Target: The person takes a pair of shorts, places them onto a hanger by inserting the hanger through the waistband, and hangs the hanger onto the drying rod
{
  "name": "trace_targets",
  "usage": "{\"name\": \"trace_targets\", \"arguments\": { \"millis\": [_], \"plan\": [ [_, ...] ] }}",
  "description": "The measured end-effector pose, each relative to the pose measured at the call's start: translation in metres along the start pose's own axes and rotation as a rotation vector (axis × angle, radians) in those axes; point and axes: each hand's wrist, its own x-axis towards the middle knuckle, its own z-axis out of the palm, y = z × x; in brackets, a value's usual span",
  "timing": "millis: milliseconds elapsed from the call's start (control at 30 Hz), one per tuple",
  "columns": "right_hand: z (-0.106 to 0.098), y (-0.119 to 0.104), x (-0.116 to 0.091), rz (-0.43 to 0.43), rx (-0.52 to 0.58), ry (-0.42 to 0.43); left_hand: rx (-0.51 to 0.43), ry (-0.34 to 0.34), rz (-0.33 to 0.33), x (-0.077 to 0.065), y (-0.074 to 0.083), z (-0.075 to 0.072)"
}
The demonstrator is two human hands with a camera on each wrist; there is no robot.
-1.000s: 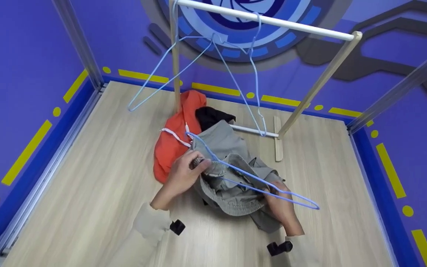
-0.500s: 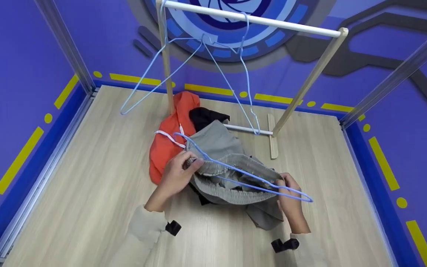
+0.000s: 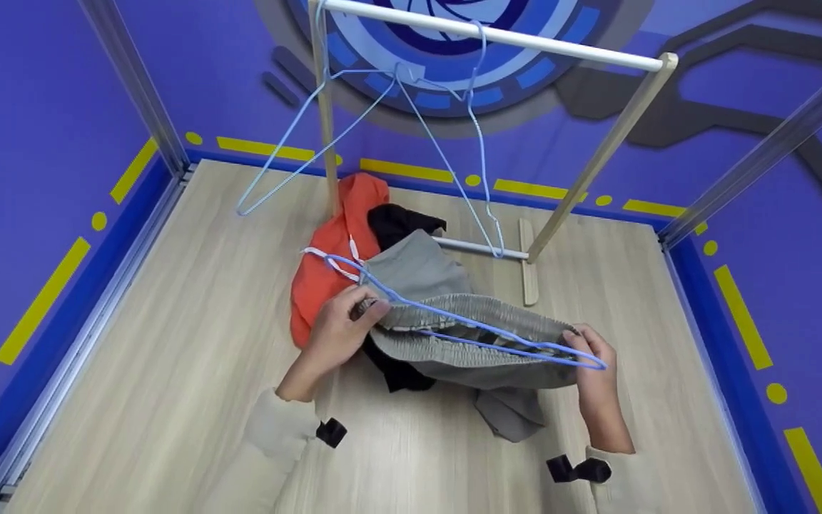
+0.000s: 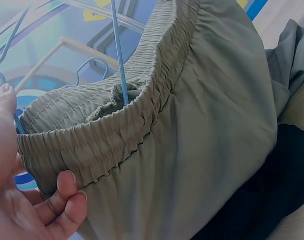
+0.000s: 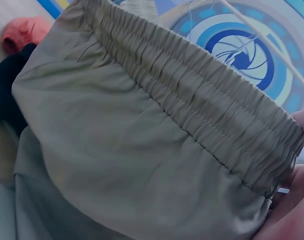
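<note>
Having been drawn wider rightward, the grey waistband (image 3: 454, 353) is held centrally over the desk (image 3: 190, 343), clamped in the fingers of left hand (image 3: 336, 328) and right hand (image 3: 598, 387); more room for the blue hanger (image 3: 482, 326) seems gained.

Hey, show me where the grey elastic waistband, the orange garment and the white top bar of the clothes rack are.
Grey elastic waistband (image 5: 196, 95): right wrist view, on its gathered outer side.
Orange garment (image 3: 316, 296): head view, on its fabric below the white drawstring.
White top bar (image 3: 507, 38): head view, near its middle.
</note>
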Motion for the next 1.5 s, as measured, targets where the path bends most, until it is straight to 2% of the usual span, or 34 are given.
{"name": "trace_targets", "arguments": {
  "millis": [333,600,900,1167,1333,1500],
  "plan": [
    [-0.006,-0.019,-0.006,-0.067,0.107,-0.002,0.005,-0.004,-0.007,-0.001,-0.001,0.000],
    [-0.012,-0.032,-0.006,-0.061,0.189,0.009,0.016,-0.013,0.013,0.002,0.001,0.001],
    [-0.010,-0.037,-0.009,-0.075,0.213,0.006,0.027,0.004,-0.003,-0.005,-0.004,0.001],
    [-0.009,-0.040,-0.012,-0.104,0.244,-0.003,0.027,0.011,-0.009,-0.005,-0.005,0.002],
    [-0.010,-0.045,-0.015,-0.117,0.254,-0.005,0.061,0.023,-0.008,-0.003,-0.005,0.003],
    [-0.012,-0.050,-0.015,-0.138,0.284,0.019,0.121,0.046,-0.033,-0.002,-0.004,0.004]
  ]
}}
